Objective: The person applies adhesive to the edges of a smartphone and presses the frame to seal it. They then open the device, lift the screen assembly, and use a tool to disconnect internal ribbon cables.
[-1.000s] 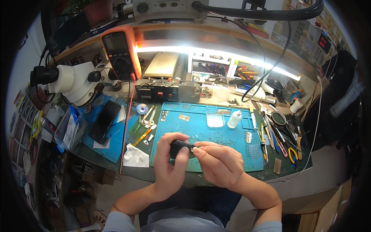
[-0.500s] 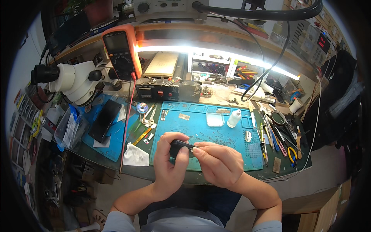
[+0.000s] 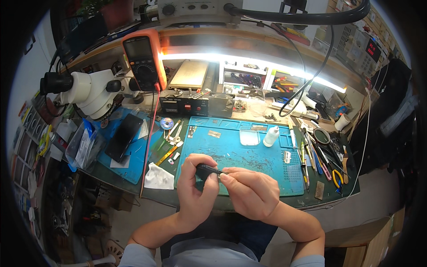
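A small black flat-sided device (image 3: pixel 206 170), its exact kind not clear, is held above the near edge of the blue work mat (image 3: pixel 211 149). My left hand (image 3: pixel 195 189) wraps round its left end, fingers behind and thumb in front. At its right end, the thumb and fingertips of my right hand (image 3: pixel 251 189) pinch together on the edge. My fingers hide much of the device, and I cannot make out any small part between the right fingertips. A white crumpled cloth (image 3: pixel 158 177) lies left of my left hand.
Beyond my hands stand a white squeeze bottle (image 3: pixel 271 136) and a clear square dish (image 3: pixel 249 137). Pens, tweezers and yellow-handled pliers (image 3: pixel 337 178) lie to the right. A black phone (image 3: pixel 125 137), a microscope (image 3: pixel 91 91) and an orange multimeter (image 3: pixel 144 62) are at left.
The black device has tilted a little in my hands, so less of its face shows. Both hands keep their grip. The whole view has shifted slightly.
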Demonstrator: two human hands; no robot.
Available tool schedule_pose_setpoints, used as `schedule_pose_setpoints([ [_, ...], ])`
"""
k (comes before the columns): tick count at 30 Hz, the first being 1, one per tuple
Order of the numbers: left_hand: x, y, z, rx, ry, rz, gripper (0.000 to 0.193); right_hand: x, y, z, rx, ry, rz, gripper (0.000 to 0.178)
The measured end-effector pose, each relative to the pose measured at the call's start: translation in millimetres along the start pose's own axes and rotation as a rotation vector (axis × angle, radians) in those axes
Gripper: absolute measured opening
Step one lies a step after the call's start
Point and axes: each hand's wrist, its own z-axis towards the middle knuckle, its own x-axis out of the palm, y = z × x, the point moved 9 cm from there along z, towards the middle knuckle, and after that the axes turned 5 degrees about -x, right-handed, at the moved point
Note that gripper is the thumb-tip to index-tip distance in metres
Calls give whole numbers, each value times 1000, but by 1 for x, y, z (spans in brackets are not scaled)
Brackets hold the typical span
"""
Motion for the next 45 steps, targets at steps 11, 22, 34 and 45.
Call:
schedule_pose_setpoints([
  [11,-1,-6,-3,22,26,-14,26,-1,6,-1,26,0,14,30],
  [22,-3,-5,-5,18,56,-41,26,1,10,1,60,27,24,30],
  [34,-4,-7,-8,7,71,-31,28,0,14,2,80,16,11,26],
  [45,-6,-6,-9,17,66,-20,29,3,19,0,27,31,-25,25],
])
